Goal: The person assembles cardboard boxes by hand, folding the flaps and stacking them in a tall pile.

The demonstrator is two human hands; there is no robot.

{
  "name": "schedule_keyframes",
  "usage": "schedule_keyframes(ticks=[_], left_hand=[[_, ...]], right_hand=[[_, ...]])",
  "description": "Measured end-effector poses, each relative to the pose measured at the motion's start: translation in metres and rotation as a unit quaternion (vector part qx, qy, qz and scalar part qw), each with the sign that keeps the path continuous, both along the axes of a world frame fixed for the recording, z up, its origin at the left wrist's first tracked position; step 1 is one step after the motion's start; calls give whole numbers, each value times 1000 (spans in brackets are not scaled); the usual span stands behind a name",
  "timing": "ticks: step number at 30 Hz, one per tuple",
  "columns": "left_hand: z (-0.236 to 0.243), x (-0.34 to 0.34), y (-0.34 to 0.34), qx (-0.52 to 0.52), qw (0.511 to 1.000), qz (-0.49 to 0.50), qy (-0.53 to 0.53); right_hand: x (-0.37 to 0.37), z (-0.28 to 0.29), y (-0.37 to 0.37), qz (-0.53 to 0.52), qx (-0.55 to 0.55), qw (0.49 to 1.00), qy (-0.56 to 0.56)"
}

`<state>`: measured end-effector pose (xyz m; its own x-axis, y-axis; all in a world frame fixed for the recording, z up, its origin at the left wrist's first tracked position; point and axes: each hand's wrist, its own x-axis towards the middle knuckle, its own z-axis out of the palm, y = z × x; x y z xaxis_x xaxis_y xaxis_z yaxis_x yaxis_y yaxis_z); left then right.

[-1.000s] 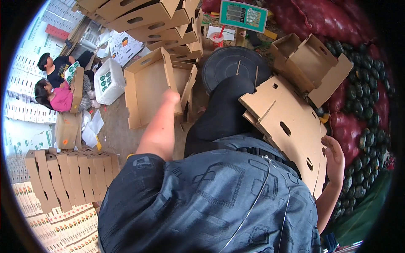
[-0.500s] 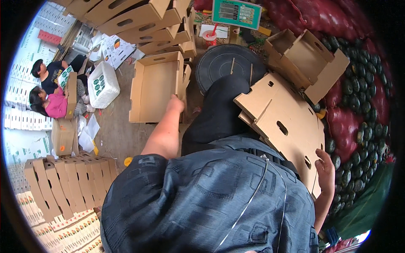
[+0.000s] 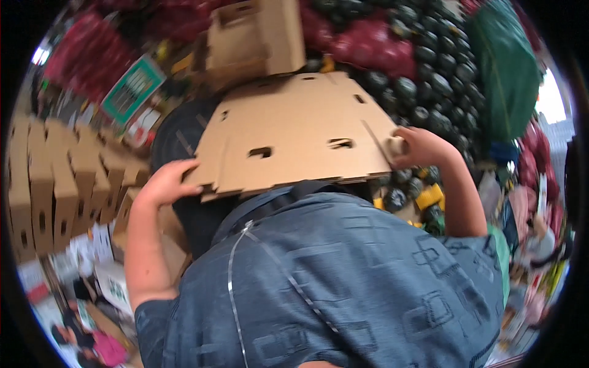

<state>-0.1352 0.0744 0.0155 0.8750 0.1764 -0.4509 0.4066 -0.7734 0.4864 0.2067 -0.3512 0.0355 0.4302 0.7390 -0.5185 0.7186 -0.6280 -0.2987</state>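
A flat cardboard box blank [image 3: 294, 126] with cut-out hand slots lies across my lap, on top of at least one more flat piece. My left hand [image 3: 165, 183] grips its near left corner, the thumb and fingers around the edge. At the opposite side my right hand [image 3: 423, 148] holds the right edge with curled fingers, partly blurred. Beyond the blank stands an open folded cardboard box [image 3: 236, 52]. A black round lid-like surface [image 3: 175, 132] shows to the left, partly covered by the blank.
Many dark green round fruits or squashes [image 3: 438, 86] are heaped at the right, beside red mesh sacks [image 3: 374, 52]. Stacked cardboard boxes [image 3: 80, 178] stand at the left, near a green-framed panel [image 3: 132, 89] and a red cup [image 3: 142, 132]. Two people [image 3: 92, 343] sit at the lower left.
My view has swung to the right. My left hand has let go of the open box and now holds the blank's left corner. My right hand has closed on its right edge.
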Motion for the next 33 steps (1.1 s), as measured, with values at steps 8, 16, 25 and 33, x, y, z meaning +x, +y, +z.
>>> schedule_keyframes(ticks=[8, 16, 25, 33], left_hand=[[10, 8, 31, -129, 955, 225, -146], [40, 17, 25, -270, 705, 301, -582], [38, 1, -54, 160, 944, -215, -191], [60, 13, -44, -249, 939, 33, -233]], right_hand=[[16, 24, -13, -13, 182, 983, 2], [19, 33, 1, -181, 619, 752, 132], [-25, 4, 22, 275, 202, 938, -58], [-42, 40, 39, 12, 405, 869, 285]])
